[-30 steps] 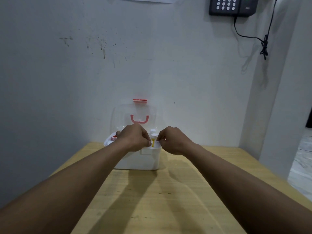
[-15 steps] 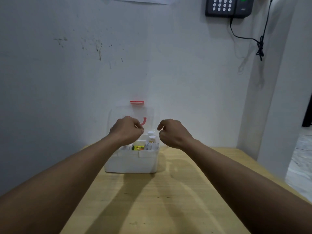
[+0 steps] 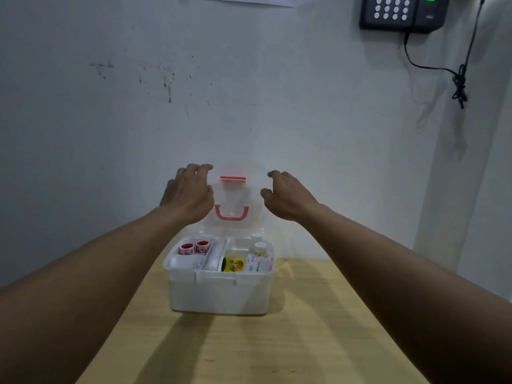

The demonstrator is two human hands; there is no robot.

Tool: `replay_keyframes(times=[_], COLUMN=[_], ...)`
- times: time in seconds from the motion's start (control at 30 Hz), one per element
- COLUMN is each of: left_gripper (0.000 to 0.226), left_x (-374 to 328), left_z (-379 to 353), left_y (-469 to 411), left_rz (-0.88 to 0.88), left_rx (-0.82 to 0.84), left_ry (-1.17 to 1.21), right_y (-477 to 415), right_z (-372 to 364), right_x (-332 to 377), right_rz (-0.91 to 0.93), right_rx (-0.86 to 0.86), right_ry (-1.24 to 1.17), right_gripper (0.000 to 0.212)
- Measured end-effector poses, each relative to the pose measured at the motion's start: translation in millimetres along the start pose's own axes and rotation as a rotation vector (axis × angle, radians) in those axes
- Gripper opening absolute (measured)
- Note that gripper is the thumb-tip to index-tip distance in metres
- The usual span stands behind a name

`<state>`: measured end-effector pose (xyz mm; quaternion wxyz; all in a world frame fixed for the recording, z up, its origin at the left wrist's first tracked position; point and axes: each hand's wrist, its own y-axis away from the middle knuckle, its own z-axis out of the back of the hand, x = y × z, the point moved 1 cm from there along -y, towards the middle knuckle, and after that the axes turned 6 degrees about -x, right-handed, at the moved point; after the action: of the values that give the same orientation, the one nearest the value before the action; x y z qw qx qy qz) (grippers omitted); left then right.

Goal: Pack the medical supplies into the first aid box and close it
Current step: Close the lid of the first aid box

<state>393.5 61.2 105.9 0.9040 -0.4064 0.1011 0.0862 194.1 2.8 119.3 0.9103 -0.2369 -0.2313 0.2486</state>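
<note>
Scuffed white wall point(image 3: 249, 92), black keypad point(image 3: 401, 12), wooden table point(image 3: 304, 342), dim light.

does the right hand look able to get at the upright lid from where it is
Probably yes: the right hand is open beside the lid at its right edge, with nothing between them; actual contact is unclear.

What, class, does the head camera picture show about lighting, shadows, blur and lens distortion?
Head view: dim, bluish light; both forearms throw long dark shadows toward the camera on the wooden table; the clear lid almost vanishes against the pale wall, only its red latch and handle reading sharply; the left hand and right hand are slightly soft; wide-angle stretch swells the forearms near the frame's edges.
</note>
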Motion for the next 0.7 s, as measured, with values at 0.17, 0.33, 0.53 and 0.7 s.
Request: replay_keyframes(times=[0.17,0.33,0.53,0.7], left_gripper=[0.062,0.064,0.063,0.059], left_x=[8.6,11.4,9.4,6.5], left_z=[-12.2,-16.7,-7.6,5.4], left_y=[-7.6,-7.3,-7.2,0.0], left_rz=[-0.020,-0.020,-0.057,-0.066], left_rx=[0.091,0.132,0.105,0.113], left_ry=[-0.062,-0.144,-0.182,-0.163], right_y=[-15.0,-17.1,-11.5,-1.6], right_z=[-4.4,-13.0,-6.1,-2.4], right_x=[4.1,2.6,6.3,9.9], right_rz=[0.005,0.008,-0.002,0.024], right_rx=[0.072,0.103,0.064,0.043], right_ry=[0.030,0.017,-0.011,-0.003], right_gripper=[0.055,0.053,0.018,0.020])
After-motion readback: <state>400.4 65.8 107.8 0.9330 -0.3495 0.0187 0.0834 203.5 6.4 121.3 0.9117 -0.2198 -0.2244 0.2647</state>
